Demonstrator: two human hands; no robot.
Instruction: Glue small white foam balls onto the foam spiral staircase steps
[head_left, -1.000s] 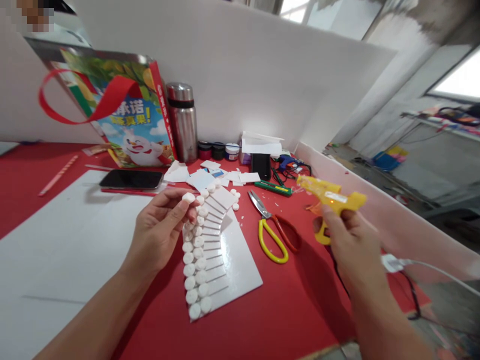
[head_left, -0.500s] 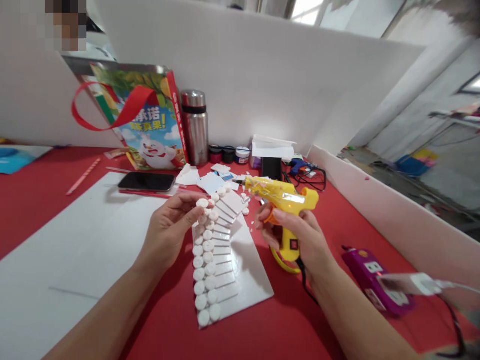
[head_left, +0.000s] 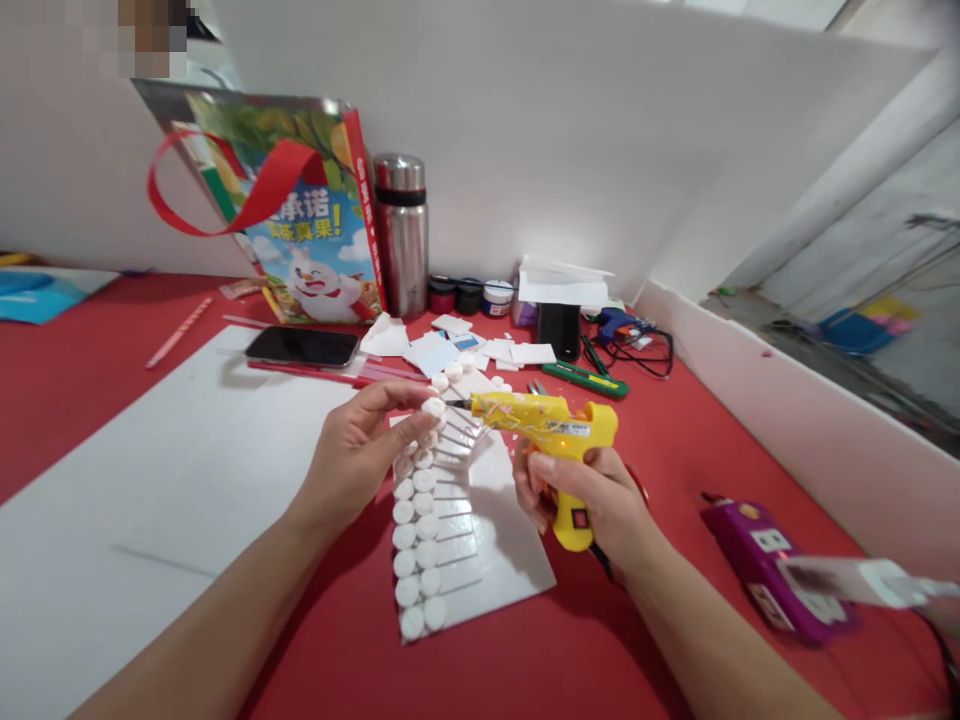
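Observation:
Between thumb and fingers, my left hand (head_left: 367,440) pinches a small white disc (head_left: 433,407) over the upper part of a white board (head_left: 510,560). My right hand (head_left: 581,485) is wrapped round the handle of a yellow glue gun (head_left: 551,420), fingers at its trigger. The gun's dark nozzle (head_left: 459,404) points left and is at the disc; whether it touches I cannot tell. Two columns of white discs (head_left: 426,527) run along the board's left edge, with thin grey lines (head_left: 454,515) reaching right from them. My left fingers hide some upper discs.
A large white sheet (head_left: 225,450) lies left, with a phone (head_left: 304,346) at its top. Behind are a gift bag (head_left: 307,230), a steel flask (head_left: 403,240), paint jars (head_left: 469,297), paper scraps (head_left: 431,355) and a green cutter (head_left: 585,379). A purple power strip (head_left: 776,570) sits right.
The glue gun has moved left and down, so its nozzle now meets the disc in my left hand. The camera view has shifted slightly, and the green cutter shows more fully.

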